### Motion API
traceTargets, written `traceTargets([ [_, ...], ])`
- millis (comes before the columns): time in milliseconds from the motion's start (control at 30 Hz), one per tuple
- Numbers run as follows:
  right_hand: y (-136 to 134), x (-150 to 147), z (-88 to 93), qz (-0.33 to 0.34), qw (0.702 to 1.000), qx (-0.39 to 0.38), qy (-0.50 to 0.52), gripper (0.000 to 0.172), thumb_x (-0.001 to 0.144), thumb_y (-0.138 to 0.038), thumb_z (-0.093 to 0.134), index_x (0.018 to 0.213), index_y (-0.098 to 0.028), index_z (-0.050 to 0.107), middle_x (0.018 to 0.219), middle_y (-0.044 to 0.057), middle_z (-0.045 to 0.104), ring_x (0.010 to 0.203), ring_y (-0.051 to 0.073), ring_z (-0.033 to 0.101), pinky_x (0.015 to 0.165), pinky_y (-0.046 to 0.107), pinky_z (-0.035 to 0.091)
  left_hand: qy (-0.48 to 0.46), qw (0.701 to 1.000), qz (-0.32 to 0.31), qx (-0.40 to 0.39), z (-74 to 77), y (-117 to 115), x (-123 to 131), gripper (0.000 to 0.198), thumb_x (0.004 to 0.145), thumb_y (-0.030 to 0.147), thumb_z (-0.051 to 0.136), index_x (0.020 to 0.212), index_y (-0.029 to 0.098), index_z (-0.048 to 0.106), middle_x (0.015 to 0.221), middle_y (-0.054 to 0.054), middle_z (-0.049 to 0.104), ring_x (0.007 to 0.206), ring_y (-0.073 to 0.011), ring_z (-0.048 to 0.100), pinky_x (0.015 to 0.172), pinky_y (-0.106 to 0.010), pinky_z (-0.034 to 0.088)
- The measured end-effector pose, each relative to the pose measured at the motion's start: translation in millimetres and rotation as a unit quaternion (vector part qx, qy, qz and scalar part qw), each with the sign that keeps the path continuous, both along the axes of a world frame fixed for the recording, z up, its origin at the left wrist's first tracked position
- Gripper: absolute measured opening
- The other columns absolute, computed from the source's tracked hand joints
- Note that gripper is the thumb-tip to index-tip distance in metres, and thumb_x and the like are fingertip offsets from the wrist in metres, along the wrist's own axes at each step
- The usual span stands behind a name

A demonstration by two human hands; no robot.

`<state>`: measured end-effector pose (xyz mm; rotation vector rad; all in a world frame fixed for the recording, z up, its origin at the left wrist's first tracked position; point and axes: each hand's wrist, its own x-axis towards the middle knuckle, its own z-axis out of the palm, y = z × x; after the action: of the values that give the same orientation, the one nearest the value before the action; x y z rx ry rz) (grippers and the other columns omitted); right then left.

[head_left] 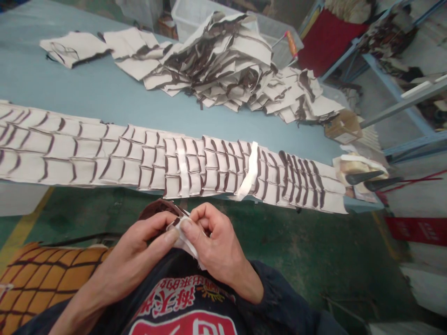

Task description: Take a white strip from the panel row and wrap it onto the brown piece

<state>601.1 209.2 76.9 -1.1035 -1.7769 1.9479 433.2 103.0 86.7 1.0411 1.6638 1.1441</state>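
Left hand and right hand pinch the cloth between thumbs and fingers, short of the table. Across it, a heap partly hides a tub, contents unclear; a carton sits at the heap's right end.

Left hand and right hand pinch a cloth piece; cloth rows line the blue table.

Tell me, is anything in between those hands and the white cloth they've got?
No, nothing I can see: the left hand and the right hand both pinch the white cloth directly.
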Motion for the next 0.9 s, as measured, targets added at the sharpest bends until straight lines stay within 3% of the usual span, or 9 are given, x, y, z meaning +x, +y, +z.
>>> traceTargets([
  [200,-5,1,5.1,0.034,0.998,0.048,-0.026,0.029,0.107,-0.050,0.067,0.101,-0.022,0.069,0.069,-0.004,0.069,0.056,0.012,0.057,0.056,0.025,0.038,0.054,0.998,0.027,-0.005,-9.5,-2,1,0.038,0.103,0.049,0.073,0.076,0.023,0.077,0.063,0.003,0.067,0.058,-0.0164,0.058,0.055,-0.025,0.046],
  [433,-6,-2,-3.6,0.099,0.981,0.158,-0.045,0.021,0.113,-0.041,0.064,0.114,-0.023,0.076,0.075,-0.003,0.073,0.062,0.015,0.063,0.063,0.027,0.040,0.167,0.983,0.069,-0.022,-6.0,-13,-1,0.031,0.099,0.046,0.070,0.080,0.024,0.082,0.071,0.000,0.081,0.064,-0.0203,0.070,0.061,-0.027,0.052],
  [533,-4,-7,-7.1,0.113,0.974,0.195,-0.030,0.020,0.111,-0.038,0.064,0.115,-0.023,0.077,0.079,-0.001,0.076,0.065,0.016,0.066,0.067,0.028,0.042,0.178,0.980,0.080,-0.029,-3.6,-11,-3,0.034,0.099,0.045,0.067,0.076,0.024,0.079,0.069,0.000,0.078,0.062,-0.0191,0.069,0.061,-0.026,0.051],
  [733,-6,-21,-7.3,0.101,0.979,0.177,-0.016,0.017,0.107,-0.037,0.067,0.111,-0.024,0.077,0.074,-0.003,0.074,0.061,0.015,0.062,0.063,0.026,0.040,0.124,0.986,0.107,-0.022,-4.1,-13,-10,0.034,0.100,0.048,0.069,0.077,0.024,0.078,0.067,0.001,0.072,0.060,-0.0189,0.061,0.058,-0.027,0.051],
  [900,-12,-30,-6.5,0.097,0.980,0.176,-0.004,0.014,0.106,-0.035,0.067,0.110,-0.024,0.075,0.077,-0.002,0.076,0.064,0.017,0.069,0.064,0.026,0.045,0.144,0.983,0.112,-0.007,-6.5,-18,-19,0.035,0.104,0.047,0.066,0.080,0.024,0.078,0.069,0.003,0.073,0.062,-0.0180,0.064,0.062,-0.025,0.053],
])
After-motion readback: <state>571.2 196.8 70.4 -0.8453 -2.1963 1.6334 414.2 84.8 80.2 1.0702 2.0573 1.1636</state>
